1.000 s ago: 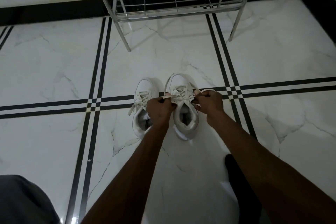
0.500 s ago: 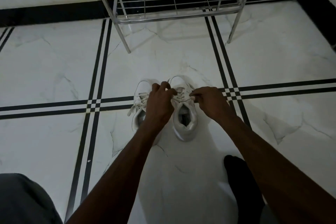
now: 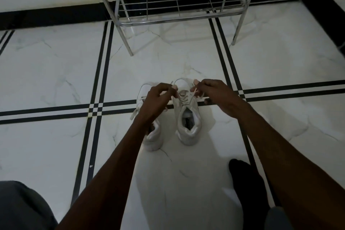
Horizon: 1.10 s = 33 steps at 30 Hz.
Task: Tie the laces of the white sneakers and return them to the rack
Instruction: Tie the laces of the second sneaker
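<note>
On the floor (image 3: 56, 80) before the rack (image 3: 177, 5): lacing in progress.
We see left hand (image 3: 158, 99) and right hand (image 3: 214, 93) each pinching a lace end (image 3: 193, 94) above the right sneaker (image 3: 188, 117); left sneaker (image 3: 153, 136) beside it.

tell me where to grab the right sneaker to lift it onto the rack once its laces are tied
Grip the right sneaker at its heel collar, coming from above and behind. Its heel faces the person and its opening gapes upward, so fingers can hook inside the rim. The toe already points toward the rack.

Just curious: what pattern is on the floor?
White marble floor with paired black stripes, head view.
</note>
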### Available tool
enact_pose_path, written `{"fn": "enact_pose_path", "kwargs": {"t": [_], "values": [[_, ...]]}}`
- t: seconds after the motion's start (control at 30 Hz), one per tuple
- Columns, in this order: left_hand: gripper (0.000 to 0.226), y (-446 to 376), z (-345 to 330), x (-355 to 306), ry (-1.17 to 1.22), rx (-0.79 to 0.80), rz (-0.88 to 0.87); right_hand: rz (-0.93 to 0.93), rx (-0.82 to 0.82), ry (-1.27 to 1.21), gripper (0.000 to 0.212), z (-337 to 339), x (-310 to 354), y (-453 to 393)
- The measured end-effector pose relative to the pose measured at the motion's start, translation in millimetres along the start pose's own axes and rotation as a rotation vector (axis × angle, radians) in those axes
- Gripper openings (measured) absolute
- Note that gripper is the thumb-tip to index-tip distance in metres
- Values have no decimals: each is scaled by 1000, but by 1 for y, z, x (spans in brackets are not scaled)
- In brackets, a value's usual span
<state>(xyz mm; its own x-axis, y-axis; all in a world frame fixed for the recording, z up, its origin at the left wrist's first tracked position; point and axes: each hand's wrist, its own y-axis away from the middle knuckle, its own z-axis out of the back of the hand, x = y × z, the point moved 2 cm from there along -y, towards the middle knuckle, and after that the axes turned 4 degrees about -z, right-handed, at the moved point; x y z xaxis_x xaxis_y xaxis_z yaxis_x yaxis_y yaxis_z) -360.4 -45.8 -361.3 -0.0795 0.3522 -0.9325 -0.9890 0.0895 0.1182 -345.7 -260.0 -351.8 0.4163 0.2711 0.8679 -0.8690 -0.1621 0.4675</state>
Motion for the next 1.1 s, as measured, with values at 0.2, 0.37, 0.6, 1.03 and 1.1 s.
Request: {"fn": "enact_pose_path", "kwargs": {"t": [0.2,0.37,0.6,1.03,1.1], "values": [[38,-12,-19,1,331,-2,113,-33,5,-384,31,-18,-4,-9],[34,-11,-30,7,278,38,79,28,-33,-264,26,-25,-12,-14],[30,-12,-27,9,152,104,-38,-17,-132,-184,30,-25,-10,-17],[33,-21,-26,6,4,63,-32,79,-71,-48,23,-28,-6,-15],[42,-21,-27,6,-29,55,-46,106,-19,-55,23,-28,-5,-13]]}}
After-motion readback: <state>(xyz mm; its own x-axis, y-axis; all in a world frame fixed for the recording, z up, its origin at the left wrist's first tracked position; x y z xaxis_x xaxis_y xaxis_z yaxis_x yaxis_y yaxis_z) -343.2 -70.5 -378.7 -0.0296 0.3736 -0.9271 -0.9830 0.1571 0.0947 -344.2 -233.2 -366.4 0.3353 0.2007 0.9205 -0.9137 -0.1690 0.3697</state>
